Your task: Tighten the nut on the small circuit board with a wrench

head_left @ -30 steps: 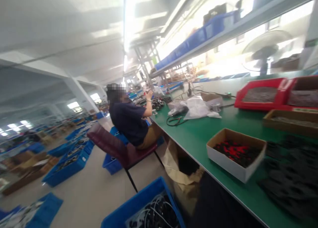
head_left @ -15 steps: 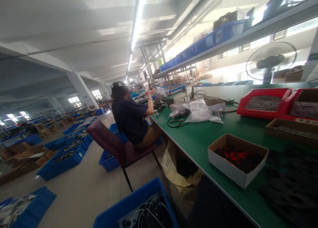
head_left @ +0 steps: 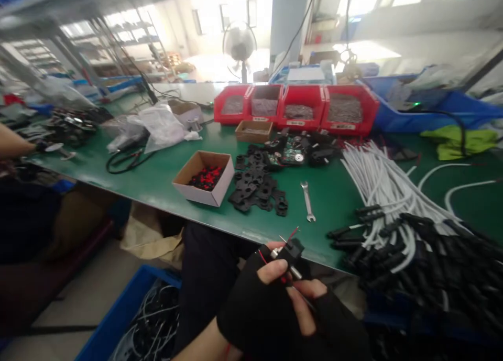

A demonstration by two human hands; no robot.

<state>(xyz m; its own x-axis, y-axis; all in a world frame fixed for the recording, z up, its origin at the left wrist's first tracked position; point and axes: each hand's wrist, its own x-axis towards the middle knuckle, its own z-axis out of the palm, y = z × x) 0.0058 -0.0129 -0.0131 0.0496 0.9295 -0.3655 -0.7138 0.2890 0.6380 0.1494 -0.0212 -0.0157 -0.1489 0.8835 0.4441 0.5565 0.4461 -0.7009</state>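
Both gloved hands meet at the near edge, left hand (head_left: 259, 303) and right hand (head_left: 334, 324) partly cut off below, pinching a small black connector (head_left: 293, 248) with red leads at their fingertips, its body half hidden, pointing up and far toward the green bench (head_left: 157, 177).

One head-worn view only, we look forward and down across the green table (head_left: 157, 183), our gloved hands (head_left: 275, 303) close at the near edge, red bins (head_left: 298, 107) far, fan (head_left: 239, 44) farther.
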